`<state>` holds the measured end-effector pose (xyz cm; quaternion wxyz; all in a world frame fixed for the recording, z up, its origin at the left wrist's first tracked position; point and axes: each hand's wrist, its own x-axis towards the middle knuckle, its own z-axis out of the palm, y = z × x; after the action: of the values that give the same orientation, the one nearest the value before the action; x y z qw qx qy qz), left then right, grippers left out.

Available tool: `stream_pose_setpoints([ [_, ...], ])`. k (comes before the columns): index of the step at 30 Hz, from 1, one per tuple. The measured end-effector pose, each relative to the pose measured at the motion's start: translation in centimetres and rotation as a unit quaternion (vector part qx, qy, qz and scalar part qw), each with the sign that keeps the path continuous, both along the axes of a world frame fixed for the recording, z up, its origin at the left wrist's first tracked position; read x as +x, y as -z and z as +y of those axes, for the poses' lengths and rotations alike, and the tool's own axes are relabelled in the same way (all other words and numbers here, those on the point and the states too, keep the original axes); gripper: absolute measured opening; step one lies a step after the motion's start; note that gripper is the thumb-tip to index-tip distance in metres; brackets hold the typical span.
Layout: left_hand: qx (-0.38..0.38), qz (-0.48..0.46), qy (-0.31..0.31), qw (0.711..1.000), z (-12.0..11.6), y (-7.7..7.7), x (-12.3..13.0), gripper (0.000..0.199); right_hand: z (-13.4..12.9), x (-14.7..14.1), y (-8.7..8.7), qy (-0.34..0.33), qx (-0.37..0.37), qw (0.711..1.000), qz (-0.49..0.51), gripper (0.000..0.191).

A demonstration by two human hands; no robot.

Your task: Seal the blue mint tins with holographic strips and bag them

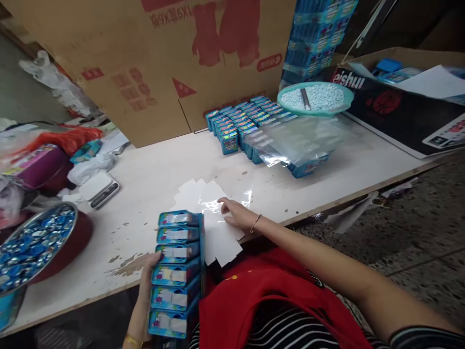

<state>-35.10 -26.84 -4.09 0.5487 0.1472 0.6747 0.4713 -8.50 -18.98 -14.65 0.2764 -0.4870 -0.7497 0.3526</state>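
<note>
My left hand is wrapped round a stack of blue printed small boxes, held tilted at the table's front edge. Pale strips show on the near faces of these boxes. My right hand reaches over fanned white cards with its index finger and thumb bent and apart. Its fingertips touch a shiny clear plastic sheet lying on the cards. I see nothing gripped between those fingers.
Rows of blue boxes stand at the back, partly under clear plastic sheets. A green basin of white beads sits behind. At left are a bowl of blue-and-silver pieces and a scale. A large carton blocks the rear.
</note>
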Motion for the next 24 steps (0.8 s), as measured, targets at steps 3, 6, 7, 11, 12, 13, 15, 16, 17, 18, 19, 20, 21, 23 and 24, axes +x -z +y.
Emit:
stream_pose_setpoints([
  [3, -0.029, -0.034, 0.09, 0.995, 0.4, 0.5, 2.2, 0.02, 0.1, 0.2, 0.5, 0.03, -0.001, 0.998, 0.05, 0.028],
  [6, -0.047, -0.068, 0.193, 0.978, 1.0, 0.9, 4.1, 0.023, 0.2, -0.2, 1.0, 0.069, -0.002, 0.994, 0.084, 0.007],
  [7, -0.05, -0.069, 0.213, 0.973, 1.2, 1.0, 4.6, 0.024, 0.2, -0.4, 1.2, 0.083, -0.004, 0.991, 0.105, 0.01],
  [11, -0.064, -0.056, 0.248, 0.965, 1.8, 1.2, 5.8, 0.026, -0.1, -0.6, 1.7, 0.141, -0.032, 0.954, 0.263, 0.01],
  [12, -0.068, -0.054, 0.252, 0.964, 1.9, 1.1, 6.0, 0.027, -0.2, -0.6, 1.8, 0.147, -0.038, 0.94, 0.304, 0.011],
  [13, -0.072, -0.054, 0.259, 0.962, 1.9, 1.0, 6.2, 0.029, -0.2, -0.7, 1.8, 0.149, -0.042, 0.929, 0.337, 0.013],
  [15, -0.074, -0.058, 0.274, 0.957, 1.8, 0.5, 6.6, 0.035, -0.2, -0.7, 1.8, 0.145, -0.044, 0.916, 0.372, 0.015],
  [16, -0.069, -0.059, 0.282, 0.955, 1.8, 0.2, 6.8, 0.039, -0.2, -0.6, 1.8, 0.142, -0.045, 0.914, 0.377, 0.015],
  [17, -0.064, -0.058, 0.288, 0.954, 1.8, -0.1, 7.1, 0.042, -0.1, -0.5, 1.7, 0.141, -0.047, 0.914, 0.378, 0.016],
  [18, -0.059, -0.055, 0.292, 0.953, 1.9, -0.3, 7.3, 0.044, 0.0, -0.4, 1.6, 0.142, -0.049, 0.914, 0.376, 0.017],
  [19, -0.059, -0.052, 0.295, 0.952, 2.0, -0.4, 7.5, 0.045, 0.2, -0.2, 1.5, 0.144, -0.051, 0.915, 0.374, 0.018],
  [20, -0.067, -0.048, 0.296, 0.952, 2.3, -0.4, 7.7, 0.046, 0.4, 0.0, 1.3, 0.148, -0.049, 0.916, 0.371, 0.019],
  [21, -0.081, -0.043, 0.297, 0.951, 2.5, -0.3, 7.8, 0.047, 0.6, 0.3, 1.1, 0.152, -0.041, 0.917, 0.367, 0.019],
  [23, -0.108, -0.029, 0.302, 0.947, 3.2, 0.2, 8.0, 0.047, 1.1, 0.7, 0.7, 0.163, -0.012, 0.919, 0.358, 0.018],
  [24, -0.11, -0.02, 0.308, 0.945, 3.5, 0.6, 8.1, 0.047, 1.3, 0.9, 0.5, 0.169, 0.003, 0.919, 0.356, 0.018],
])
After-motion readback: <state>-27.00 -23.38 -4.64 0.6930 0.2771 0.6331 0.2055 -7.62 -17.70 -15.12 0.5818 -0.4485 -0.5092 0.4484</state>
